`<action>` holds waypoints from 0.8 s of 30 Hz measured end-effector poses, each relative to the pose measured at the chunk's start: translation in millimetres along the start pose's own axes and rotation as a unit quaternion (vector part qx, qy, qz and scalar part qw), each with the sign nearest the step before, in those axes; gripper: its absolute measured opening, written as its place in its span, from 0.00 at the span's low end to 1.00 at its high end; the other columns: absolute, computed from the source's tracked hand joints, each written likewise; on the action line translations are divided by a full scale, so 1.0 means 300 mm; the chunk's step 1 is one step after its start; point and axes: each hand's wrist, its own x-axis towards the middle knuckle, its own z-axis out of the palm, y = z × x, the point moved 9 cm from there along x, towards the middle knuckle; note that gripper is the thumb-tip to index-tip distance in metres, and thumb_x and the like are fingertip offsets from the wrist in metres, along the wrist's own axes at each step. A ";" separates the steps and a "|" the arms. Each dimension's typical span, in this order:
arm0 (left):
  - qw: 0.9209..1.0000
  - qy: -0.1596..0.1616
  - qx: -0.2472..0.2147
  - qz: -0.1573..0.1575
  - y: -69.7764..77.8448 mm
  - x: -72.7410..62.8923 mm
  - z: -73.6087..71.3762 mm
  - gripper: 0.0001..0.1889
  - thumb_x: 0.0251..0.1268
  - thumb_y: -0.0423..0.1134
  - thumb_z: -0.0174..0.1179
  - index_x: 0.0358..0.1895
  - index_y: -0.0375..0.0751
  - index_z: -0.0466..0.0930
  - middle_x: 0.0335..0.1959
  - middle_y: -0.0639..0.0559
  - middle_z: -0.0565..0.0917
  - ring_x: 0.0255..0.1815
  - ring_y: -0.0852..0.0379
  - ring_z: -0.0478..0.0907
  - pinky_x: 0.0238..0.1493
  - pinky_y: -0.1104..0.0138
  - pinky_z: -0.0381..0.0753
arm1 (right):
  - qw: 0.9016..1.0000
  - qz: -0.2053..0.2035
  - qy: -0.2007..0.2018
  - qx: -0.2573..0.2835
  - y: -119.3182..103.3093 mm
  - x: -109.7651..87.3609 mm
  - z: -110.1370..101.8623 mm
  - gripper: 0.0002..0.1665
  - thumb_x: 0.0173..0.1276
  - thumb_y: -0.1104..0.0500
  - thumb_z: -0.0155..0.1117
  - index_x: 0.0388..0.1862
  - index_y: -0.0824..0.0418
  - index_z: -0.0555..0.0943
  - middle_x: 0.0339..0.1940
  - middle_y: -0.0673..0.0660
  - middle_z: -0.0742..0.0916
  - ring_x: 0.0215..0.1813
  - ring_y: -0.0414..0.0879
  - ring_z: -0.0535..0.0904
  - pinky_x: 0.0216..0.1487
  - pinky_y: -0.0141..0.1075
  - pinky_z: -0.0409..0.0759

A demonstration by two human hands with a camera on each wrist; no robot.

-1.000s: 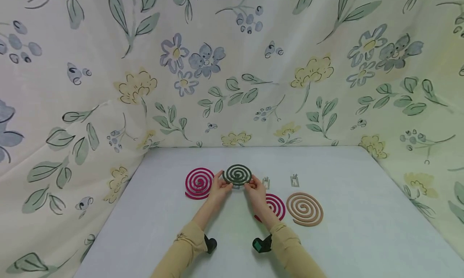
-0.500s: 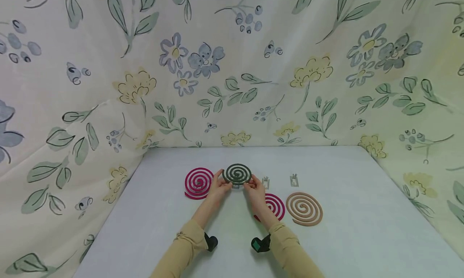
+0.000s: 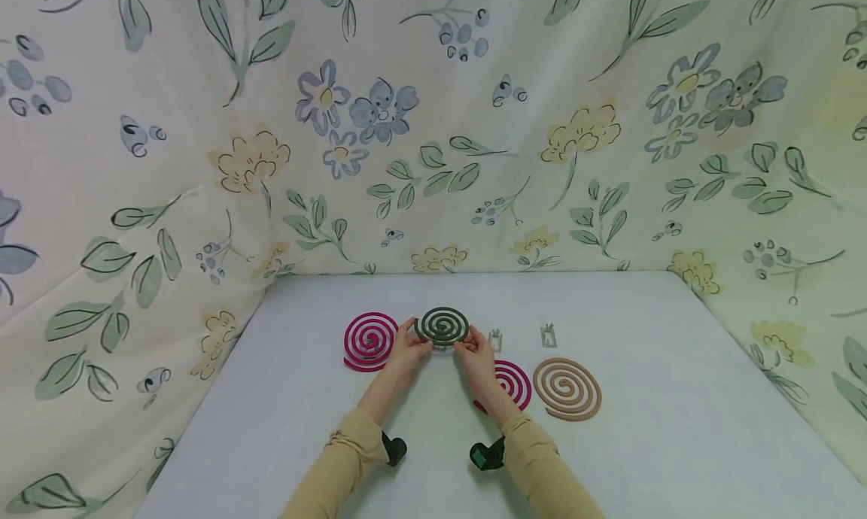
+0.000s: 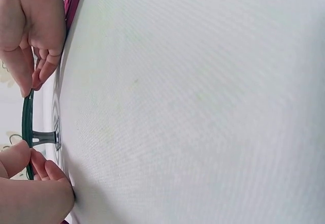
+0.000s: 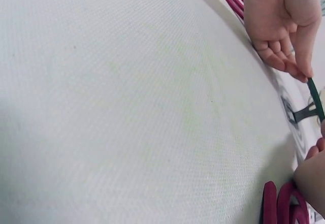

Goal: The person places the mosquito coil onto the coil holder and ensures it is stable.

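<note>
A dark green mosquito coil (image 3: 442, 326) is held level between both hands at the back middle of the table. My left hand (image 3: 408, 353) pinches its left edge between thumb and fingers. On the opposite edge, my right hand (image 3: 478, 357) pinches the coil the same way. Beneath the coil's middle, a small metal coil stand (image 4: 44, 137) rises from the table, its upright reaching the coil's underside. In the right wrist view the stand (image 5: 304, 113) shows partly, and the coil (image 5: 316, 97) is seen edge-on.
A magenta coil (image 3: 370, 341) lies left of my left hand. My right forearm partly covers another magenta coil (image 3: 518, 387), with a tan coil (image 3: 564, 383) beside it. Two flat metal stands (image 3: 549, 344) lie behind them. Floral cloth (image 3: 433, 158) surrounds the white table (image 3: 677, 429).
</note>
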 end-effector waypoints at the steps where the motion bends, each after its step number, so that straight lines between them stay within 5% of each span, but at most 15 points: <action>1: 1.000 -0.004 0.000 0.009 -0.012 0.012 -0.002 0.38 0.61 0.25 0.58 0.72 0.37 0.50 0.41 0.39 0.80 0.39 0.56 0.74 0.46 0.65 0.74 | 1.000 -0.002 0.000 -0.002 -0.002 0.001 0.001 0.33 0.63 0.72 0.58 0.67 0.75 0.62 0.42 0.61 0.75 0.37 0.37 0.69 0.34 0.19 0.69; 5: 0.997 -0.042 -0.033 0.060 -0.150 0.156 -0.023 0.40 0.58 0.31 0.65 0.72 0.46 0.53 0.35 0.45 0.81 0.37 0.56 0.76 0.42 0.64 0.75 | 1.000 0.001 -0.002 -0.008 -0.003 0.004 0.009 0.33 0.62 0.72 0.58 0.67 0.76 0.63 0.42 0.61 0.76 0.37 0.37 0.69 0.34 0.19 0.69; 10: 0.997 -0.043 -0.021 0.054 -0.323 0.313 -0.047 0.42 0.57 0.35 0.67 0.72 0.47 0.51 0.37 0.47 0.82 0.38 0.56 0.77 0.41 0.64 0.75 | 1.000 0.005 -0.008 -0.011 -0.011 0.002 0.016 0.34 0.63 0.71 0.58 0.67 0.77 0.62 0.42 0.61 0.76 0.38 0.38 0.69 0.34 0.20 0.69; 14: 0.997 -0.049 -0.022 0.062 -0.399 0.394 -0.058 0.46 0.50 0.43 0.72 0.71 0.50 0.51 0.33 0.55 0.83 0.35 0.63 0.77 0.36 0.70 0.74 | 1.000 0.010 -0.009 -0.013 -0.015 -0.002 0.018 0.34 0.62 0.71 0.58 0.67 0.76 0.62 0.42 0.61 0.76 0.37 0.38 0.68 0.33 0.20 0.69; 19: 0.996 -0.050 -0.012 0.073 -0.333 0.329 -0.054 0.43 0.54 0.38 0.69 0.70 0.45 0.50 0.34 0.51 0.83 0.34 0.60 0.77 0.35 0.69 0.74 | 1.000 0.019 -0.006 -0.009 -0.018 -0.004 0.017 0.34 0.62 0.70 0.58 0.67 0.75 0.62 0.41 0.59 0.75 0.36 0.37 0.68 0.32 0.20 0.69; 22: 0.997 -0.046 -0.008 0.060 -0.248 0.246 -0.040 0.42 0.56 0.34 0.67 0.71 0.43 0.50 0.36 0.46 0.83 0.36 0.57 0.78 0.39 0.65 0.75 | 1.000 0.017 -0.005 -0.012 -0.019 -0.003 0.016 0.34 0.63 0.70 0.59 0.67 0.76 0.62 0.40 0.59 0.75 0.35 0.37 0.67 0.32 0.19 0.69; 24: 0.998 -0.042 -0.005 0.046 -0.239 0.234 -0.031 0.43 0.56 0.34 0.67 0.71 0.43 0.50 0.37 0.45 0.83 0.38 0.56 0.78 0.41 0.63 0.76 | 1.000 0.018 -0.004 -0.014 -0.014 -0.003 0.014 0.33 0.63 0.70 0.59 0.67 0.75 0.63 0.40 0.58 0.74 0.35 0.37 0.67 0.31 0.19 0.69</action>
